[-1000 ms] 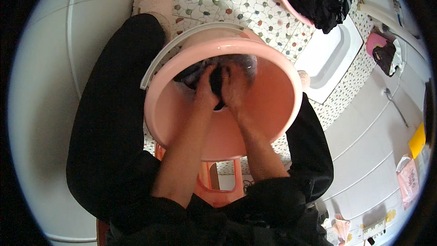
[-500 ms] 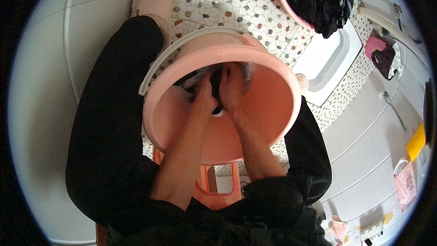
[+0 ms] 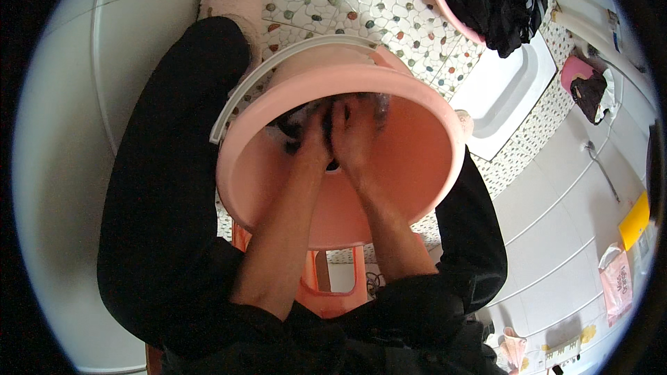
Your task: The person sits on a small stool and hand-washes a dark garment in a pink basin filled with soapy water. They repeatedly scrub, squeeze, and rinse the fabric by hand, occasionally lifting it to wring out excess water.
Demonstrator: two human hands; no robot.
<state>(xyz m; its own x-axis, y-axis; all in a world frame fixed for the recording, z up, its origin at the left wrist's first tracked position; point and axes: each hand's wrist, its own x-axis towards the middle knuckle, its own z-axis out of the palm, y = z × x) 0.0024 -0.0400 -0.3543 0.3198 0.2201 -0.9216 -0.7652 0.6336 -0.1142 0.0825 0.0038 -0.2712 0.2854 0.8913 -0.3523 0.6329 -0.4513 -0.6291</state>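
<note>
A pink bucket (image 3: 417,160) stands tilted between my knees, its mouth toward me. Both forearms reach down inside it. My left hand (image 3: 313,128) and my right hand (image 3: 356,128) press together deep in the bucket, with a wet dark cloth (image 3: 328,121) gripped between them. Folds of the cloth and a little whitish foam show beyond my left hand. The fingertips are partly in shadow and blurred. A small dark and white bit of the cloth peeks out below my wrists.
The bucket's pale handle (image 3: 240,101) rests against its far left side. A pink basin (image 3: 445,10) heaped with black clothes (image 3: 493,0) stands at the far right, by a white squat toilet (image 3: 507,97). Beneath the bucket is an orange plastic stool (image 3: 333,302). Pebble-patterned tiles (image 3: 313,0) cover the floor.
My hands have drawn slightly closer together around the cloth, and less of its white part shows below them. The bucket's rim has shifted a little.
</note>
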